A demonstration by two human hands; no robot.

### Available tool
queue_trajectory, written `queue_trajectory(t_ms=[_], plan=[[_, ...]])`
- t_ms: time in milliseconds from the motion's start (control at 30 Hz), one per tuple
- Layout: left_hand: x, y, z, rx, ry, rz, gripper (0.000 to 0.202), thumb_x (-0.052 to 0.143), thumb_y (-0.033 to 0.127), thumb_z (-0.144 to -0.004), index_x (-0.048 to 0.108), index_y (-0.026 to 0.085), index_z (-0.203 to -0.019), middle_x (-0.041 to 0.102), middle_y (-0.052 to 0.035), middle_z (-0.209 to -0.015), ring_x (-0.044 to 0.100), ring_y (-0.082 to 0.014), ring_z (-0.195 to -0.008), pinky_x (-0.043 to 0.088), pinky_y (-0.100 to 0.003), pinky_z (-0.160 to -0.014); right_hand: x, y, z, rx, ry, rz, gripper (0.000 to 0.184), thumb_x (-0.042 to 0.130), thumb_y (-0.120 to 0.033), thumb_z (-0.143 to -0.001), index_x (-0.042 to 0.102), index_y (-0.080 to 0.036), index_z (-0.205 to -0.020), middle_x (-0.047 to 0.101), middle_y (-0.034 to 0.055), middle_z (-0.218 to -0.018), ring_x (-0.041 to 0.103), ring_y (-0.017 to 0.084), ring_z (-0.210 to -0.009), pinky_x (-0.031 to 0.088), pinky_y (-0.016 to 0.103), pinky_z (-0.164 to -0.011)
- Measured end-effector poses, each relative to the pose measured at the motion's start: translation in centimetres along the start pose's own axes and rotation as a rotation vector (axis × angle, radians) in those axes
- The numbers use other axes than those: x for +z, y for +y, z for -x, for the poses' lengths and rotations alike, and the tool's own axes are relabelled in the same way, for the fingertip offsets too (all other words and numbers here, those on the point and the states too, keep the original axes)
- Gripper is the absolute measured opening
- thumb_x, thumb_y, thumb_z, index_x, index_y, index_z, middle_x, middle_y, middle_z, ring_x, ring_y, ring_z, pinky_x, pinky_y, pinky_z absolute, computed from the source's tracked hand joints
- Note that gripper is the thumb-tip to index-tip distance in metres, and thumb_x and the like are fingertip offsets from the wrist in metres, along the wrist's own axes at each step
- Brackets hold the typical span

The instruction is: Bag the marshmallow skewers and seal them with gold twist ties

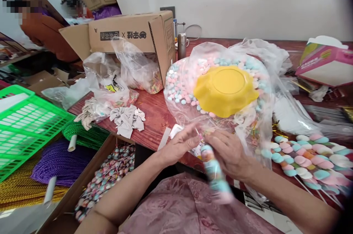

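A marshmallow skewer (216,178) in pink, white and blue hangs between my hands, tilted and smeared by motion, its lower end over my lap. My left hand (179,144) pinches at its thin stick with thumb and fingers. Curled against the top of the same skewer are the fingers of my right hand (227,149); their tips are partly hidden. A small patterned ribbon (201,139) shows at the stick between the hands. Just beyond them lies a large clear bag of pastel marshmallows (179,90), with an upturned yellow scalloped dish (227,88) on it.
Finished-looking skewers (314,156) lie piled at right. Crumpled grey cloth pieces (128,120) and an open cardboard box (127,35) are at left. Below the table edge, a carton holds many small candies (107,175). A green basket (33,123) stands beside purple cords (63,160). Two people are behind.
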State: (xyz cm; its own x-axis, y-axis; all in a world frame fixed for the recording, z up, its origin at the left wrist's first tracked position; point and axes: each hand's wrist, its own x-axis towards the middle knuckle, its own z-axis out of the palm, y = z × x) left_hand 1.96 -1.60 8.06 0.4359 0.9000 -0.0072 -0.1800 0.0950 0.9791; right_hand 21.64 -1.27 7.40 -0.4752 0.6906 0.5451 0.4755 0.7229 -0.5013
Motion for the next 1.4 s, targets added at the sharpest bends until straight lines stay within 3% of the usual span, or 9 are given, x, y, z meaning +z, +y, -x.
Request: queue_trajectory(t_ms=[167,367,667,833,967,1100,1167,1300,1400], plan=[[-0.1,-0.7,1.0,-0.138,0.071,0.299,0.070,0.082,0.046,-0.075,0.057,0.030,-0.138,0.064,-0.0092,-0.126,0.062,-0.0189,-0.107,0.048,-0.029,-0.088,0.8,0.2,-0.1,-0.374,0.125,0.339,0.020,0.044,-0.010,-0.089,0.063,-0.018,-0.092,0.062,0.0066,-0.074,0.053,0.018,-0.068,0.042,0.033,-0.065],[0.6,-1.5,1.7,-0.232,-0.033,0.156,0.048,0.080,0.049,-0.073,0.073,0.013,-0.104,0.064,-0.0025,-0.077,0.056,-0.0100,-0.062,0.048,-0.023,-0.062,1.0,0.5,-0.5,-0.346,0.121,0.326,0.021,0.043,-0.009,-0.087,0.061,-0.019,-0.086,0.058,0.0042,-0.067,0.049,0.017,-0.062,0.037,0.032,-0.060],[-1.8,-3.4,3.0,0.697,0.078,-1.016,0.031,0.047,0.008,-0.091,0.066,0.011,-0.115,0.074,-0.0160,-0.100,0.070,-0.0218,-0.092,0.056,-0.035,-0.083,3.2,-2.1,1.1,0.863,-0.181,-1.188,0.031,0.072,-0.039,-0.074,0.050,-0.019,-0.064,0.042,-0.0061,-0.052,0.031,0.006,-0.046,0.024,0.022,-0.045],[-3.2,-3.6,5.4,0.836,0.055,-1.103,0.034,0.049,0.006,-0.089,0.062,0.016,-0.120,0.074,-0.0135,-0.104,0.070,-0.0207,-0.103,0.056,-0.035,-0.094,5.9,-5.6,1.7,0.966,-0.334,-1.462,0.039,0.066,-0.049,-0.067,0.036,-0.024,-0.068,0.027,-0.0111,-0.049,0.015,0.005,-0.041,0.018,0.020,-0.038],[-7.4,-2.4,10.6,0.570,0.028,-1.252,0.031,0.049,0.010,-0.090,0.065,0.021,-0.113,0.074,-0.0099,-0.102,0.070,-0.0191,-0.096,0.057,-0.031,-0.089,7.8,-6.7,1.7,0.905,-0.404,-1.424,0.019,0.062,-0.037,-0.075,0.049,-0.022,-0.074,0.043,-0.0071,-0.050,0.025,0.006,-0.039,0.019,0.018,-0.037],[-13.2,-0.7,15.8,-0.410,0.120,-1.717,0.028,0.053,0.015,-0.079,0.071,0.020,-0.100,0.073,-0.0105,-0.094,0.068,-0.0263,-0.087,0.057,-0.037,-0.076,7.2,-5.7,2.9,0.756,-0.235,-1.163,0.007,0.058,-0.024,-0.078,0.060,-0.025,-0.085,0.057,-0.0048,-0.057,0.045,0.010,-0.045,0.036,0.021,-0.044],[-14.3,-0.8,15.1,-0.420,0.157,-1.854,0.034,0.051,0.021,-0.083,0.068,0.016,-0.112,0.069,-0.0159,-0.111,0.063,-0.0316,-0.102,0.055,-0.045,-0.086,6.0,-5.4,3.6,0.642,-0.131,-0.933,0.011,0.056,-0.018,-0.079,0.064,-0.025,-0.082,0.061,-0.0033,-0.062,0.053,0.012,-0.054,0.044,0.024,-0.053],[-8.6,-3.0,7.3,0.232,-0.066,-1.734,0.036,0.048,0.021,-0.089,0.064,0.018,-0.121,0.062,-0.0138,-0.129,0.053,-0.0304,-0.121,0.047,-0.045,-0.104,2.9,-5.5,4.7,0.455,-0.009,-0.559,0.019,0.053,-0.014,-0.084,0.067,-0.026,-0.083,0.070,0.0000,-0.076,0.064,0.018,-0.071,0.054,0.032,-0.072],[-2.2,-4.4,1.1,0.303,-0.282,-1.723,0.046,0.047,0.005,-0.081,0.062,0.015,-0.123,0.062,-0.0133,-0.126,0.057,-0.0294,-0.114,0.051,-0.044,-0.096,-0.3,-4.6,6.9,0.270,0.155,-0.120,0.029,0.049,-0.008,-0.089,0.068,-0.025,-0.103,0.073,0.0017,-0.085,0.067,0.018,-0.077,0.055,0.031,-0.074]])
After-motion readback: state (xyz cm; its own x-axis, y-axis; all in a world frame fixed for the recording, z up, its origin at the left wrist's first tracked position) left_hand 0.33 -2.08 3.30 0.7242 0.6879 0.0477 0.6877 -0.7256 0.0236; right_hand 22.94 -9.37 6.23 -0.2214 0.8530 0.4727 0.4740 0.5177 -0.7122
